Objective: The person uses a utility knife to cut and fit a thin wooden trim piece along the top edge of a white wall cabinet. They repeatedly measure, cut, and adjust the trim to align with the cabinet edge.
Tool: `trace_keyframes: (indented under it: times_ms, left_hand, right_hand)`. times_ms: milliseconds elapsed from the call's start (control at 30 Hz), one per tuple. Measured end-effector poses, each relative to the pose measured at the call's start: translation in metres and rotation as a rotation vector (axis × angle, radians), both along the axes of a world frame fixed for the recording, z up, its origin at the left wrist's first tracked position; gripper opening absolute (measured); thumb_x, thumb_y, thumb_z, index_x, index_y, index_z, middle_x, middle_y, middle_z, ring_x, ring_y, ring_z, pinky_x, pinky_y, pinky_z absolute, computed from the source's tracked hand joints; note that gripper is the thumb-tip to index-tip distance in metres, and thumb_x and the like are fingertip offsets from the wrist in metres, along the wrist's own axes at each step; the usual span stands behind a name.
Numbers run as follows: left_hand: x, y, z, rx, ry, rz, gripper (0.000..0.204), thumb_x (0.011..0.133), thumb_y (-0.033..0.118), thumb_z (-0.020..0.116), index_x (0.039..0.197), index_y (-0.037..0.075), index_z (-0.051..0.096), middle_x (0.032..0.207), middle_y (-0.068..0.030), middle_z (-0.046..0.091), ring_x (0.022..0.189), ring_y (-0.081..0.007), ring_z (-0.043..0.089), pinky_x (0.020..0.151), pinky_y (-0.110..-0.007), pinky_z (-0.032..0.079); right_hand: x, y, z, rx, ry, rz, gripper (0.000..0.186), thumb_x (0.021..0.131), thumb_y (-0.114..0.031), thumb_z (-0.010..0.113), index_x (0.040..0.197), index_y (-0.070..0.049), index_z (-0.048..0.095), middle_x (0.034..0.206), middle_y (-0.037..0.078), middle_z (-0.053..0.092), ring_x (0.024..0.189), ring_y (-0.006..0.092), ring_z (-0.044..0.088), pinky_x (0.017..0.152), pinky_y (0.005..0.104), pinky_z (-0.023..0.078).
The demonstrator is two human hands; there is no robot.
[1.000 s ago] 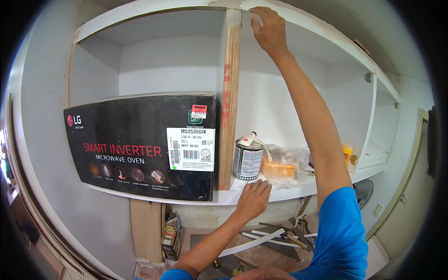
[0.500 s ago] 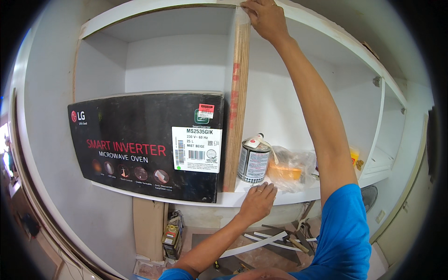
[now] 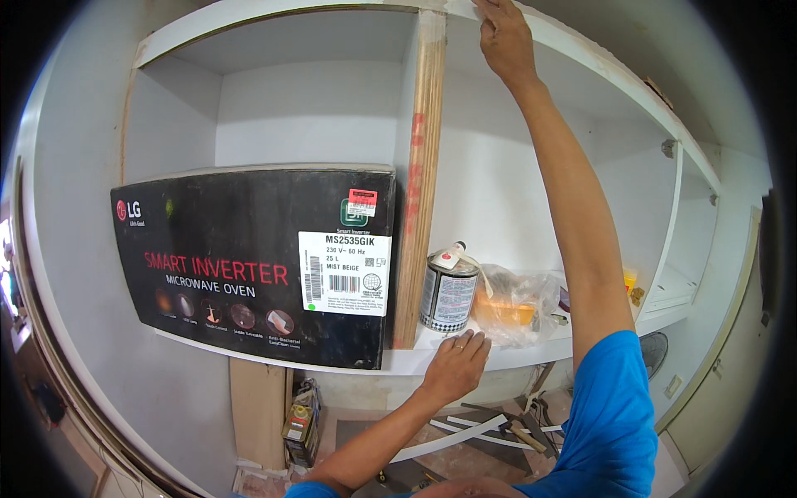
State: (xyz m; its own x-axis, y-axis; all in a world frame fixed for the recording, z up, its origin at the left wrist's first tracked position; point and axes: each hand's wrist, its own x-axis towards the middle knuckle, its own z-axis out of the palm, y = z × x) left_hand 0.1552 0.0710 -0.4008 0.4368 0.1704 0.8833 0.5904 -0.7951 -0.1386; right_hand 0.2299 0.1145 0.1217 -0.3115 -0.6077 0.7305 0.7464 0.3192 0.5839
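My right hand (image 3: 508, 43) reaches up to the white top rail (image 3: 573, 43) of the cabinet, just right of the wooden divider (image 3: 420, 166). Its fingers press together against the rail; their tips are partly cut off by the picture's upper edge, and anything in them is hidden. My left hand (image 3: 455, 365) rests on the front edge of the white shelf (image 3: 519, 354), fingers laid over it, holding nothing. Just behind it stands a metal can (image 3: 448, 297) with a white-and-red item on its lid. Beside the can, a clear plastic bag (image 3: 519, 303) holds something orange.
A large black microwave oven carton (image 3: 241, 266) fills the lower left compartment and juts over the shelf edge. Below, a rectangular tin (image 3: 300, 432) stands by a brown panel (image 3: 259, 411). White strips (image 3: 448, 437) and scraps litter the floor. A fan (image 3: 655, 354) is at the right.
My right hand has moved right along the top rail, away from the divider's top. My left hand stays on the shelf edge. The whole view has shifted slightly.
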Motion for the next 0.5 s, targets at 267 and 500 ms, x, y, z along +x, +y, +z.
trace_keyframes:
  times_ms: [267,500]
  left_hand:
    - [-0.001,-0.003,0.001,0.019,-0.001,-0.002,0.038,0.091,0.021,0.067,0.126,0.005,0.064,0.127,-0.0092,0.064,0.120,-0.0254,0.060,0.094,-0.040,0.044]
    - [-0.004,-0.005,0.005,0.004,0.013,-0.011,0.038,0.091,0.021,0.068,0.126,0.005,0.064,0.128,-0.0104,0.064,0.120,-0.0264,0.060,0.095,-0.041,0.044]
  right_hand:
    - [0.019,-0.001,-0.001,0.041,-0.038,-0.010,0.017,0.079,-0.010,0.072,0.095,-0.003,0.075,0.105,0.018,0.073,0.102,0.0373,0.068,0.090,0.0468,0.054]
    - [0.010,-0.007,0.000,0.072,0.043,-0.120,0.015,0.077,-0.019,0.077,0.087,-0.009,0.075,0.101,0.009,0.073,0.101,0.0300,0.068,0.086,0.0460,0.051]
